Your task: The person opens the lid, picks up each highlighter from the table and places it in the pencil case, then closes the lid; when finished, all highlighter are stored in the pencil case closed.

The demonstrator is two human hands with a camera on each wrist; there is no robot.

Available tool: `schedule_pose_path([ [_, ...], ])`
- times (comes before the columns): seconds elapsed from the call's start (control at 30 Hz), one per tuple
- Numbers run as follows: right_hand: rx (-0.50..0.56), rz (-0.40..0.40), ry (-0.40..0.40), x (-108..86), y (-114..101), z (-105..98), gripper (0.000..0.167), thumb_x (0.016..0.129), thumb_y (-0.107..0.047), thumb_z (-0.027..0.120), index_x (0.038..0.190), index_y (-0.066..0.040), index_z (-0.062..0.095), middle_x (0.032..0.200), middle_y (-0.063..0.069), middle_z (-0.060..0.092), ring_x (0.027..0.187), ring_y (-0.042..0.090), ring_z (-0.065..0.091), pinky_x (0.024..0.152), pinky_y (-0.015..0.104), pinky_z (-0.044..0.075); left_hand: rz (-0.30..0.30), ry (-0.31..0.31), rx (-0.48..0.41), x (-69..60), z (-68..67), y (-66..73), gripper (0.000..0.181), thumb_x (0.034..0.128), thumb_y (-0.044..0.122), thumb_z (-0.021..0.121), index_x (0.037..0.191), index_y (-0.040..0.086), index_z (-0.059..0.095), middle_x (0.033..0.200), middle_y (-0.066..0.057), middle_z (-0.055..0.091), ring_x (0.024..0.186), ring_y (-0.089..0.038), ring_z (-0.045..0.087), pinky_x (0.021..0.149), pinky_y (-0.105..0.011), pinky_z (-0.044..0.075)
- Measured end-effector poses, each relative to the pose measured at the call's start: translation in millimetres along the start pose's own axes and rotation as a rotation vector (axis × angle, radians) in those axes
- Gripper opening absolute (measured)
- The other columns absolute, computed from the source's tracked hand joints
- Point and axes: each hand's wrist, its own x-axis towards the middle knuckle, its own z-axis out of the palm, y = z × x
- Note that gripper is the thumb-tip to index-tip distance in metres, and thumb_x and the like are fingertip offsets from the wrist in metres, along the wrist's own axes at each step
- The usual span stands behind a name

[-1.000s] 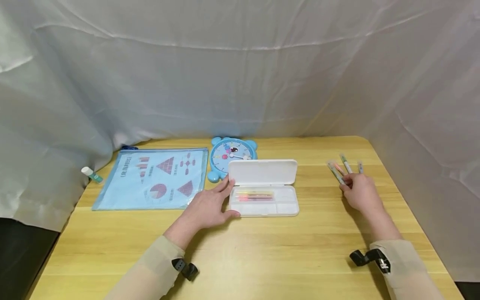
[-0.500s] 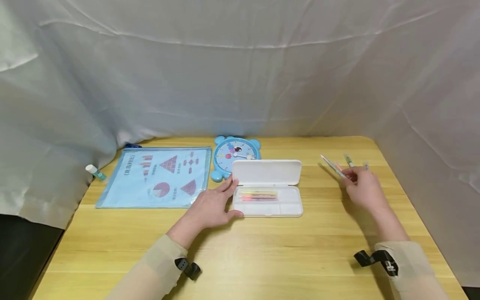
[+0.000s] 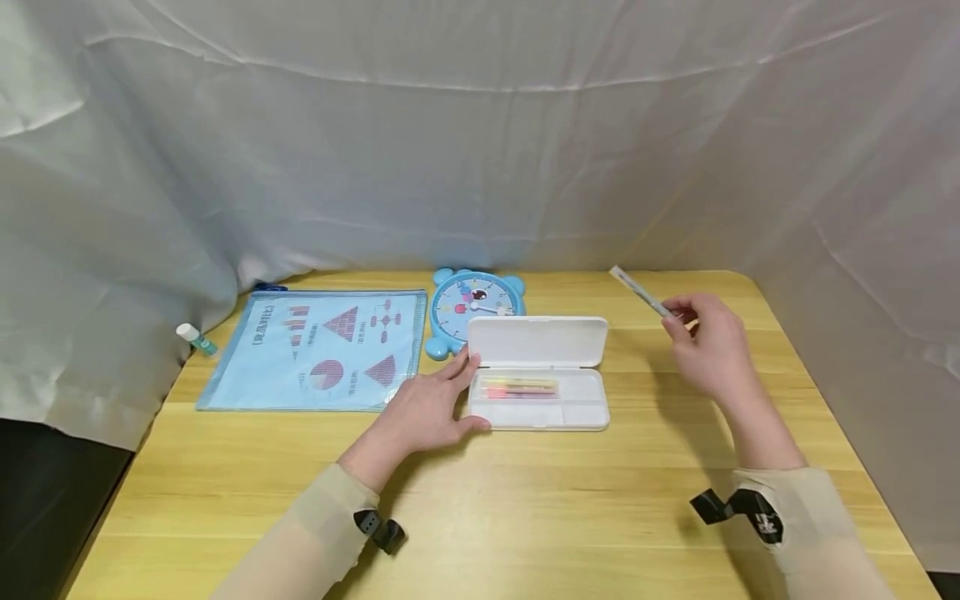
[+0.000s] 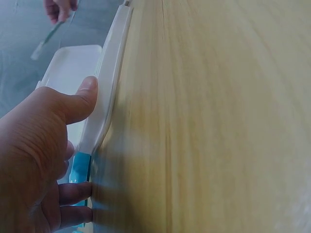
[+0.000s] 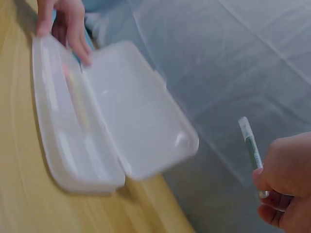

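Note:
A white pencil case [image 3: 585, 416] lies with its lid raised on the wooden table, several yellow, orange and pink pens [image 3: 521, 388] in its back compartment. My left hand [image 3: 423, 412] holds the case's left end, thumb at the front corner and fingers by the hinge. My right hand [image 3: 708, 346], raised right of the case, pinches a slim pen [image 3: 641, 292] with a clear cap and a green part, plainest in the right wrist view [image 5: 252, 145]. Whether more pens are within or behind that hand is hidden.
Behind the case lies a blue animal-shaped toy clock [image 3: 450, 312]. A blue zip document pouch [image 3: 300, 350] covers the left part of the table, with a glue stick [image 3: 197, 339] beside it. Grey cloth [image 3: 480, 167] hangs behind the table and along its sides.
My right hand has lifted a pen off the table and moved up and slightly back with it. Other pens seen beside that hand earlier no longer show. My left hand stays at the case.

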Motion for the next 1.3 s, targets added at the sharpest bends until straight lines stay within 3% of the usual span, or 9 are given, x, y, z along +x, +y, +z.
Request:
schedule_pose_path([
  [0.23, 0.122, -0.176, 0.026, -5.4, -33, 16, 0.018, 0.096, 0.011, 0.069, 0.112, 0.005, 0.072, 0.099, 0.016, 0.067, 0.088, 0.026, 0.061, 0.072, 0.017, 0.043, 0.000, -0.005, -0.002, 1.3, -0.6, -1.2, 0.104, 0.0932, 0.076, 0.061, 0.168, 0.013, 0.026, 0.173, -0.010, 0.022, 0.117, -0.033, 0.069, 0.058, -0.031, 0.045],
  [0.37, 0.169, -0.292, -0.033, -11.0, -41, 38, 0.022, 0.092, 0.016, 0.071, 0.109, 0.003, 0.072, 0.098, 0.011, 0.068, 0.089, 0.022, 0.060, 0.073, 0.020, 0.046, 0.000, -0.006, 0.006, 2.9, -0.2, -3.4, 0.104, 0.0931, 0.076, 0.060, 0.169, 0.013, 0.026, 0.173, -0.010, 0.022, 0.120, -0.033, 0.068, 0.062, -0.032, 0.048],
  [0.47, 0.176, -0.328, -0.109, -15.1, -46, 57, 0.022, 0.092, 0.015, 0.071, 0.108, 0.001, 0.071, 0.099, 0.008, 0.067, 0.088, 0.020, 0.061, 0.072, 0.026, 0.049, 0.000, -0.008, 0.004, 3.2, 0.3, -4.8, 0.104, 0.0931, 0.076, 0.060, 0.168, 0.013, 0.026, 0.173, -0.010, 0.022, 0.123, -0.034, 0.066, 0.065, -0.033, 0.050],
  [0.6, 0.159, -0.333, -0.198, -18.2, -48, 82, 0.019, 0.093, 0.013, 0.071, 0.107, 0.000, 0.072, 0.099, 0.008, 0.067, 0.087, 0.022, 0.062, 0.072, 0.036, 0.052, 0.001, -0.006, -0.002, 3.1, 0.6, -5.2, 0.104, 0.0932, 0.076, 0.061, 0.168, 0.012, 0.027, 0.173, -0.011, 0.022, 0.126, -0.034, 0.064, 0.067, -0.035, 0.051],
  [0.83, 0.098, -0.315, -0.290, -21.1, -40, 115, 0.015, 0.092, 0.011, 0.071, 0.104, 0.001, 0.073, 0.102, 0.011, 0.067, 0.095, 0.027, 0.063, 0.085, 0.046, 0.054, 0.008, 0.001, -0.002, 3.1, 1.1, -3.4, 0.104, 0.0932, 0.076, 0.061, 0.168, 0.012, 0.028, 0.173, -0.011, 0.023, 0.122, -0.034, 0.067, 0.070, -0.037, 0.053],
  [1.07, -0.008, -0.323, -0.340, -26.7, -38, 128, 0.015, 0.091, 0.010, 0.075, 0.103, 0.000, 0.075, 0.104, 0.009, 0.067, 0.105, 0.029, 0.062, 0.097, 0.047, 0.052, 0.009, -0.002, -0.007, 2.0, 1.6, -1.4, 0.104, 0.0931, 0.076, 0.061, 0.168, 0.013, 0.027, 0.174, -0.009, 0.020, 0.128, -0.034, 0.063, 0.074, -0.040, 0.055],
  [1.3, -0.059, -0.362, -0.329, -28.0, -39, 130, 0.013, 0.092, 0.008, 0.077, 0.103, 0.000, 0.079, 0.100, 0.007, 0.065, 0.100, 0.026, 0.061, 0.093, 0.043, 0.053, 0.006, 0.002, 0.000, 0.5, 1.3, -1.0, 0.104, 0.0930, 0.077, 0.059, 0.168, 0.012, 0.027, 0.173, -0.010, 0.022, 0.121, -0.034, 0.067, 0.071, -0.038, 0.053],
])
